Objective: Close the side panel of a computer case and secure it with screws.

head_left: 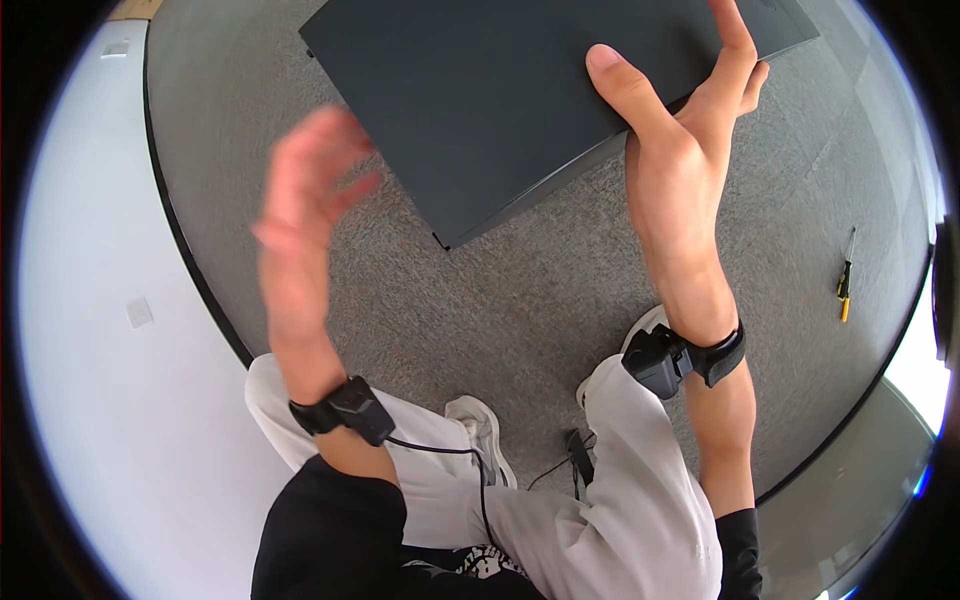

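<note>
A large dark grey rectangular case (480,100), which looks like a computer case, fills the upper middle, its flat panel facing up and a corner pointing toward me. My right hand (685,140) lies against its near right edge, thumb stretched over the panel and index finger extended; the other fingers are partly hidden at the edge. The hand is spread rather than wrapped round the case. Beside the left edge, my left hand (315,170) is blurred by motion, its thumb and fingers apart with nothing seen between them. Whether its fingertips touch the case I cannot tell.
A screwdriver (846,285) with a yellow and black handle lies on the grey carpet (500,330) at the right. A white wall (90,330) runs along the left. Black straps with devices (362,410) sit on both wrists, and a black cable (484,500) crosses my lap.
</note>
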`<move>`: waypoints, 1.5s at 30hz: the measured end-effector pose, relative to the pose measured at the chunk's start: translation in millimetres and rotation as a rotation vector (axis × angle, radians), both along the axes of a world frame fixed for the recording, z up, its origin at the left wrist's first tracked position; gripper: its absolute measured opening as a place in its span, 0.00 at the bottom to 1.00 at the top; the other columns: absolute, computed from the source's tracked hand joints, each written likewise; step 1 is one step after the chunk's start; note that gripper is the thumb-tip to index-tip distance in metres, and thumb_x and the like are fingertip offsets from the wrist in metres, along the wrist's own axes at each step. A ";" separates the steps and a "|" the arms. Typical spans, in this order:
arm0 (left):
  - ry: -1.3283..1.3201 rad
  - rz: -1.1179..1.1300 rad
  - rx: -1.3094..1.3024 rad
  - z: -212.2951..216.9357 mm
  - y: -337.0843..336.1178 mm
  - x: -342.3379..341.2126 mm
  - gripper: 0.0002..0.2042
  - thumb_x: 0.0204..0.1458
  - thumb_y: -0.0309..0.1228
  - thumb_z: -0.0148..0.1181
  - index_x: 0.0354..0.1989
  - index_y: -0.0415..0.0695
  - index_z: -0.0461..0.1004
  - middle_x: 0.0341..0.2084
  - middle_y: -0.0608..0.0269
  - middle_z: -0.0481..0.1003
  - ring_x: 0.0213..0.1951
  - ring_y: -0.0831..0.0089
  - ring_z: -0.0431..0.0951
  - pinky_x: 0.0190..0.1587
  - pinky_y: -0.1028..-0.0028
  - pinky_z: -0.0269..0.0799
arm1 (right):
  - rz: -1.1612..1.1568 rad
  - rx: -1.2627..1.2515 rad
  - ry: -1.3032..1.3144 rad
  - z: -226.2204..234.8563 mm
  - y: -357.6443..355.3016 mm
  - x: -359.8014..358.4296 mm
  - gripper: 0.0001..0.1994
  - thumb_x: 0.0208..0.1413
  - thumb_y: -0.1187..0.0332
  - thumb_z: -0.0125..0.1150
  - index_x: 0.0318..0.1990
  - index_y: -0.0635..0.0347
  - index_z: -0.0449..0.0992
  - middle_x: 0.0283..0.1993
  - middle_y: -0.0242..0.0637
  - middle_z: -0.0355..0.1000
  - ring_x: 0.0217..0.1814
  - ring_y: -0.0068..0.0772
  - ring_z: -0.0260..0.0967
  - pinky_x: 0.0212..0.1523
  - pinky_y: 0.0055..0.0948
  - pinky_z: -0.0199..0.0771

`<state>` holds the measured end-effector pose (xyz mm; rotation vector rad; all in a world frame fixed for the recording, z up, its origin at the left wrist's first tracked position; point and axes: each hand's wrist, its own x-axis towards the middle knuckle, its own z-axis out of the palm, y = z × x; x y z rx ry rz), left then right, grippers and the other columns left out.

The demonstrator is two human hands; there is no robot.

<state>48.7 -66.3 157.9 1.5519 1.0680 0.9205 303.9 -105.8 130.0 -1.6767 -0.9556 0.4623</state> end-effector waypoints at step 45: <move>1.047 0.006 0.272 129.3 -51.2 40.4 0.26 0.58 0.40 0.59 0.61 0.39 0.65 0.62 0.46 0.65 0.63 0.49 0.64 0.62 0.55 0.61 | 0.810 0.212 0.517 14.5 61.3 38.3 0.57 0.45 0.74 0.69 0.70 0.64 0.23 0.75 0.60 0.25 0.80 0.51 0.09 0.75 0.44 0.21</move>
